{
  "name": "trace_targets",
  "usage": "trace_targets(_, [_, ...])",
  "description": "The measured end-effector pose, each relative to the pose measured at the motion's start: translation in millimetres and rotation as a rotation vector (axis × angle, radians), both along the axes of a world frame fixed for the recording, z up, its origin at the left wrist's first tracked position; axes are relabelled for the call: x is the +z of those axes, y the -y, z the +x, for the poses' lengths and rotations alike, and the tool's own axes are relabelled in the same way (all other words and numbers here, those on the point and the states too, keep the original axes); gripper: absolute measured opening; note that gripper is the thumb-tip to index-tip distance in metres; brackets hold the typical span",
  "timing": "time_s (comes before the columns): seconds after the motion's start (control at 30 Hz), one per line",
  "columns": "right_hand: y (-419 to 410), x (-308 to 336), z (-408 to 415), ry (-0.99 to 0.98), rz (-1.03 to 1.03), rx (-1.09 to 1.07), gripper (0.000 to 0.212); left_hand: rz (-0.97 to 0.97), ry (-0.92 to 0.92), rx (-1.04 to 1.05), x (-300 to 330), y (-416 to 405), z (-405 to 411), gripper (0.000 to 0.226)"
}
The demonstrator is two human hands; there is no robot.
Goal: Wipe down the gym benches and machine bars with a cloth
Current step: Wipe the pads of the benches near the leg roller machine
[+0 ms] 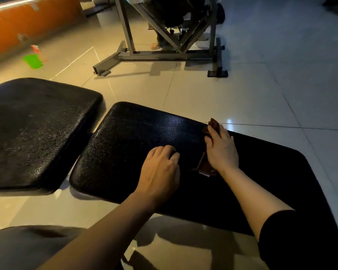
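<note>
A long black padded bench runs from the centre to the lower right. A second black pad lies to its left, with a gap between them. My right hand lies flat on a dark brown cloth and presses it onto the bench's far edge. Cloth shows beyond the fingertips and below the wrist. My left hand rests on the bench beside it, its fingers curled under and holding nothing.
A grey steel machine frame stands on the tiled floor behind the bench, with someone's sandalled foot under it. A spray bottle and a green cloth lie on the floor at far left, by an orange wall.
</note>
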State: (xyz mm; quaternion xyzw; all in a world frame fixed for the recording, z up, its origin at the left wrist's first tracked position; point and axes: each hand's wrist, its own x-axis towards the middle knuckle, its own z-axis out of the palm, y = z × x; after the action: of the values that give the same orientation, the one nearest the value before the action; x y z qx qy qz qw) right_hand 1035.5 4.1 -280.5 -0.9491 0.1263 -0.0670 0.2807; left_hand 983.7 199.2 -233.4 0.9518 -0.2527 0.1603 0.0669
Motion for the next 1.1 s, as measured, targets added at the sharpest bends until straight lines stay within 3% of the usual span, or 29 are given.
trace_targets(0.17, [-40.3,14.9,8.6,-0.017,0.024,0.003,0.054,-0.026,0.046,0.13,14.5,-40.9,0.9,0.026])
trace_targets(0.4, [-185.6,62.7,29.2,0.091,-0.002,0.47,0.058,-0.086,0.068,0.393,26.7,-110.2,-6.0,0.03])
trace_targets(0.5, [-231.8,76.0,34.0,0.155,-0.046,0.62,0.05,-0.126,0.056,0.471,28.6,-126.5,-10.0,0.032])
trace_targets(0.63, [-219.0,70.8,31.2,0.215,-0.015,0.603,0.043,-0.143,0.073,0.453,30.0,-122.4,-15.3,0.031])
trace_targets(0.83, [-148.9,45.1,28.5,0.079,0.059,0.175,0.044,-0.146,-0.005,0.332,30.1,-96.5,-18.6,0.033])
trace_targets(0.9, [-171.6,53.9,21.2,0.128,0.034,0.273,0.045,-0.139,-0.013,0.361,29.9,-94.0,-21.3,0.034])
trace_targets(1.0, [-217.9,68.2,6.5,0.219,-0.022,0.598,0.046,-0.231,0.037,0.512,27.2,-101.3,-25.4,0.023])
trace_targets(1.1, [-213.8,64.3,-3.8,0.198,-0.022,0.655,0.046,-0.174,0.057,0.538,17.4,-104.7,-33.8,0.024])
